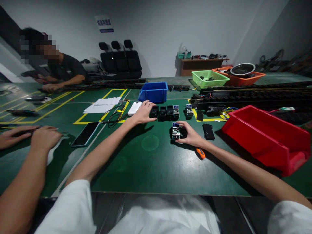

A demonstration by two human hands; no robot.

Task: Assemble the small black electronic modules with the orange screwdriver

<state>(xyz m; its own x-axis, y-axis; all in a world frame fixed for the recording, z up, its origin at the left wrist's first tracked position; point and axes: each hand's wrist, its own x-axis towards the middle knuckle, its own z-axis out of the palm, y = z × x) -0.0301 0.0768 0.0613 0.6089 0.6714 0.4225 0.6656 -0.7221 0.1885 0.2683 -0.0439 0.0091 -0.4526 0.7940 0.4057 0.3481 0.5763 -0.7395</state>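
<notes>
My right hand (188, 134) is closed around a small circuit-board module (175, 131) with a blue part on top and sockets at the front, low over the green table. My left hand (145, 113) has its fingers and thumb around a small black plastic housing (153, 112), at the left end of a row. Beside it in that row stand more black housings (166, 112) and a board module (175, 111). Another board module (188, 111) stands apart to the right. A black flat piece (208, 132) and an orange-handled tool (201, 153) lie near my right hand.
A blue bin (154, 92) stands behind the row, a large red bin (265, 139) at right. Left lie a white device (135, 108), cables, papers (102, 105) and a phone (85, 134). A co-worker's hands (46, 138) rest far left; another person (65, 70) sits beyond.
</notes>
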